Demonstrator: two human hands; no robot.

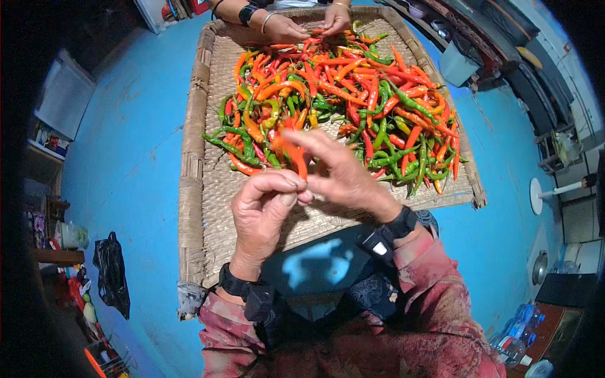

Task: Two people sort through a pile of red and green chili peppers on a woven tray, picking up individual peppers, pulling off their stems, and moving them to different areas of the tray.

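My left hand is closed, its thumb and fingertips pinching the lower end of an orange-red chili pepper. The pepper points away from me, over the near edge of a heap of chili peppers. Close by on the right is my right hand, somewhat smeared by motion, its fingers stretched apart around the pepper; whether they touch it is hard to make out. Red, orange and green peppers make up the heap, which lies on a large woven tray with a raised rim.
Across the tray, another person's hands handle peppers at the far edge. On the blue floor a black plastic bag lies to the left. A light blue bin stands at the far right, and plastic bottles are at the lower right.
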